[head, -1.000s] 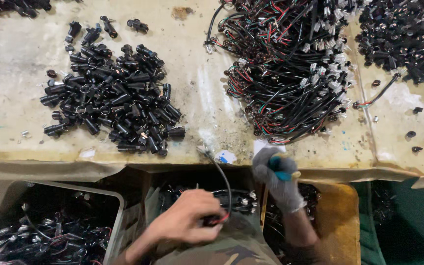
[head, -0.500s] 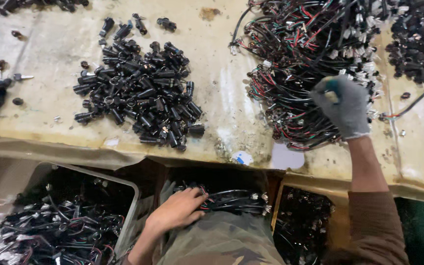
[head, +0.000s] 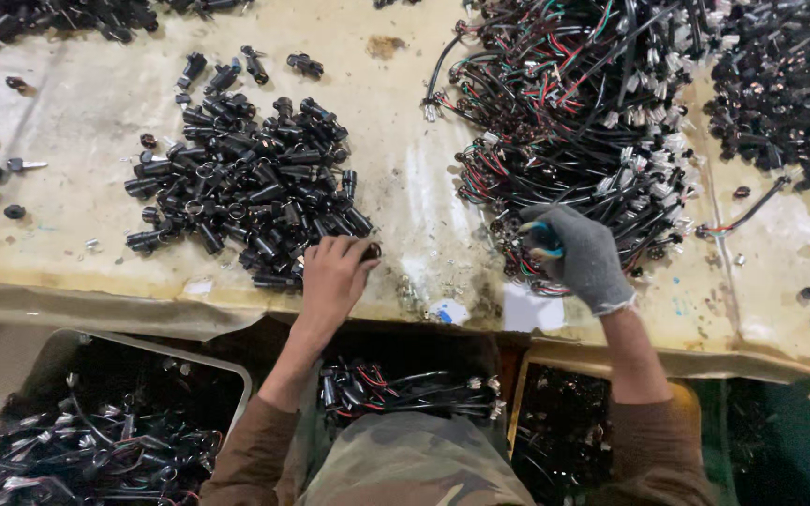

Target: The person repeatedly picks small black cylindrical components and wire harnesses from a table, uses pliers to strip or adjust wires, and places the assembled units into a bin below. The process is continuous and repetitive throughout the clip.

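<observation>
Now the bare left hand (head: 335, 274) sits at the near edge of the heap of small black cylindrical plastic connector barrels (head: 241, 192), fingers curled, pinching one dark barrel (head: 368, 250) at its tips, while the grey-gloved right hand (head: 581, 255) presses closed into the tangle of black, red and green wire harnesses with white plugs (head: 574, 122), a blue-handled tool (head: 544, 234) tucked in its grip; whether it also holds a wire I cannot tell. Both piles lie on the stained yellowish worktable (head: 405, 187), well apart. To my eye, good practice means lifting one barrel clear of its neighbours and teasing out a single harness lead without dragging the knot. Bins of finished black leads (head: 96, 450) wait below the table edge
</observation>
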